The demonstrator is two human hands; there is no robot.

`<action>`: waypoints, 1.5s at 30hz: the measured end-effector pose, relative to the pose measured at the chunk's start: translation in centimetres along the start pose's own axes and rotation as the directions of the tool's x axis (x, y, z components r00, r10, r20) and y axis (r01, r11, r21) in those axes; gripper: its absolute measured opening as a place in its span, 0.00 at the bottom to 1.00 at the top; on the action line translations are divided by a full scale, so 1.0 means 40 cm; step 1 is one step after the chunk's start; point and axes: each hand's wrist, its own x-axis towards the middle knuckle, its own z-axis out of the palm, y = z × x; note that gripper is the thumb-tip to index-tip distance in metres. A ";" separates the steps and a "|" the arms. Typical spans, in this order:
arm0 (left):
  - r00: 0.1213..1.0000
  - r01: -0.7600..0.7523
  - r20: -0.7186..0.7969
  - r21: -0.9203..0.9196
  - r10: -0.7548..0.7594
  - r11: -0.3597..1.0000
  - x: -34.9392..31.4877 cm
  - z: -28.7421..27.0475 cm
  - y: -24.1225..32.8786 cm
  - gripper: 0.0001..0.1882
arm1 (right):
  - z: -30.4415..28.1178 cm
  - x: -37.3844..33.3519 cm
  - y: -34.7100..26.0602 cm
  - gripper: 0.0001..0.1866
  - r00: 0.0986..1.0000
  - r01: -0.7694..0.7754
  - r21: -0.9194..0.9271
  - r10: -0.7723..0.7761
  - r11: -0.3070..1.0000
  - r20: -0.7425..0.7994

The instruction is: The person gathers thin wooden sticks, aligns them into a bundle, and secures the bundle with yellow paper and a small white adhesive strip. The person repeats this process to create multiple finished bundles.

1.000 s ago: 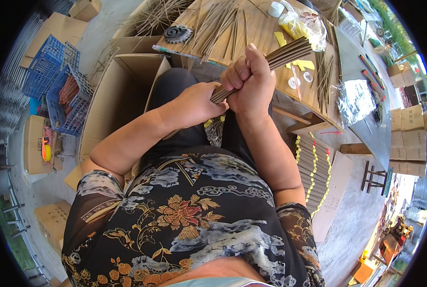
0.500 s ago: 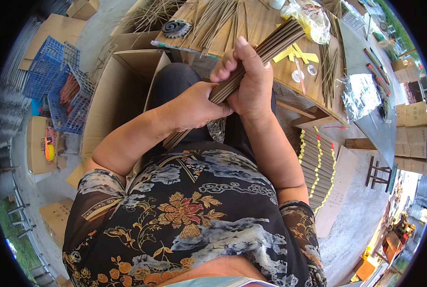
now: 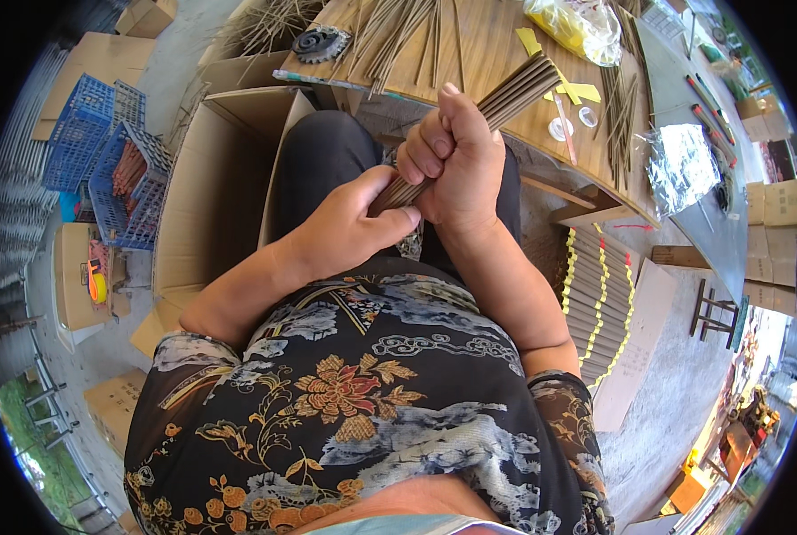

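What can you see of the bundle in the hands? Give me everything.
The bundle is many thin, straight brown sticks, matte and woody-looking, lying side by side. It slants up to the right in the picture; the upper end juts out of the right hand, tips nearly even, and appears in front of the table. The right hand wraps it, and the left hand grips it lower down. No tie shows on the visible part; the lower end is hidden.

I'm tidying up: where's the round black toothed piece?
Head view, top, left of centre: the toothed piece lies on the left end of the brown wooden table, beside brown sticks.
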 end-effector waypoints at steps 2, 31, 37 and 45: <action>0.981 0.160 0.144 -0.226 -0.129 0.961 -0.015 -0.019 0.012 0.18 | -0.006 -0.005 0.014 0.19 0.999 -0.033 -0.008 0.033 0.999 0.002; 0.906 0.424 0.255 -0.511 -0.339 0.748 0.064 -0.049 -0.047 0.19 | -0.051 0.113 0.019 0.17 0.979 -0.186 0.041 0.189 0.982 -0.074; 0.919 0.395 0.221 -0.527 -0.327 0.753 0.072 -0.056 -0.057 0.19 | -0.051 0.191 -0.018 0.16 0.986 -0.153 -0.075 0.148 0.985 -0.075; 0.931 0.360 0.172 -0.576 -0.321 0.734 0.077 -0.081 -0.078 0.21 | -0.337 0.350 -0.043 0.32 0.847 0.060 -0.964 -0.497 -0.260 0.187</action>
